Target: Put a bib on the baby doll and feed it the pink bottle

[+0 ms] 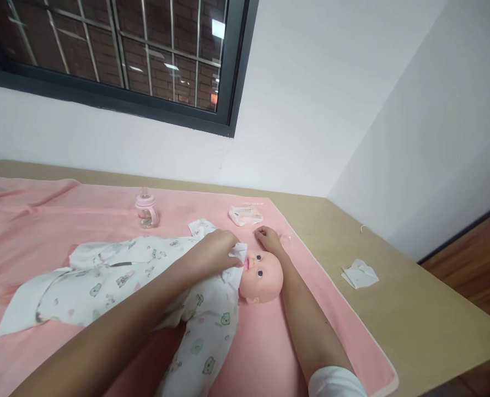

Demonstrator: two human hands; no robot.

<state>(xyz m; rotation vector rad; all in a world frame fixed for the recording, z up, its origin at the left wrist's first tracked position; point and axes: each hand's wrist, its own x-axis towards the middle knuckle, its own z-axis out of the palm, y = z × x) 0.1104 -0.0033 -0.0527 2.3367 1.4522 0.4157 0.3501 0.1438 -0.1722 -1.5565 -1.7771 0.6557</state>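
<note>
A baby doll point(267, 284) lies on its back on a pink mat, its bald head to the right. It wears a white outfit point(145, 262) printed with small green and pink animals. My left hand point(217, 248) is closed on a white tissue point(239, 252) right at the doll's mouth and chin. Beyond the doll's head, my right hand point(268, 238) rests on the mat with its fingers loosely curled and nothing visible in them. My right forearm passes beside the top of the head.
The pink mat point(261, 342) covers much of the wooden table point(410, 320). A pink-lidded baby bottle point(146, 210) stands at the back, and a soft wipes pack point(245, 215) lies near my right hand. A folded white tissue point(359, 274) lies on the bare wood at right.
</note>
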